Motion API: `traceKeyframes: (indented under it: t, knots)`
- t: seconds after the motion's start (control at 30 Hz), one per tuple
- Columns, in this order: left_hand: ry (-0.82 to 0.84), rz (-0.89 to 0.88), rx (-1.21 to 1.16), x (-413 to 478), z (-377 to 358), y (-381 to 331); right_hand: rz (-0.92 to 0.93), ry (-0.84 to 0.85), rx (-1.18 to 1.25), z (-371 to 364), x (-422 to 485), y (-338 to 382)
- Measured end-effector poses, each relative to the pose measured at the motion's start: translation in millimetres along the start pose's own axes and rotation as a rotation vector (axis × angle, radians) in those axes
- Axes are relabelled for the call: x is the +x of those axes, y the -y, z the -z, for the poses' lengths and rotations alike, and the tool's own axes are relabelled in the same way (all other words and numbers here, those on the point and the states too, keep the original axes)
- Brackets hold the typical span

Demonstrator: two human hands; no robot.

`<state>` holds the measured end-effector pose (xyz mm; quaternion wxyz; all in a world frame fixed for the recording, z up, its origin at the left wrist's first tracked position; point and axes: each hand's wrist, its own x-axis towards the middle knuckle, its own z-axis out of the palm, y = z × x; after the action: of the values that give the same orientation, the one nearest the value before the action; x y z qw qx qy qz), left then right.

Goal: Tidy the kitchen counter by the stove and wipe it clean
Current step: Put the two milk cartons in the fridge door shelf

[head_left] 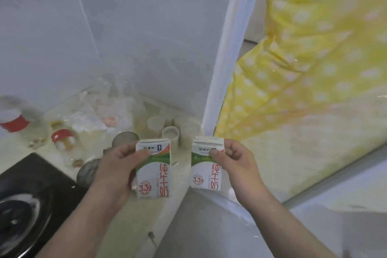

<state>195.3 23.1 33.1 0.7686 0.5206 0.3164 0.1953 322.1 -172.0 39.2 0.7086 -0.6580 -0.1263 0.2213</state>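
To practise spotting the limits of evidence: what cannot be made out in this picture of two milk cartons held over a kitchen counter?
Stove: head view, cut off by left and bottom edges.
Red-lidded jar: head view, motion-blurred, contents unclear.
Grey cup: head view, partly hidden behind the left hand.
Left milk carton: head view, small print too small to read.
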Motion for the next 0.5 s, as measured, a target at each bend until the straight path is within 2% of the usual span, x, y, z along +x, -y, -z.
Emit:
traceKeyframes:
  t: [0.5]
  knots:
    - [0.421, -0.020, 0.108, -54, -247, 44, 0.065, -0.391, 0.054, 242, -92, 32]
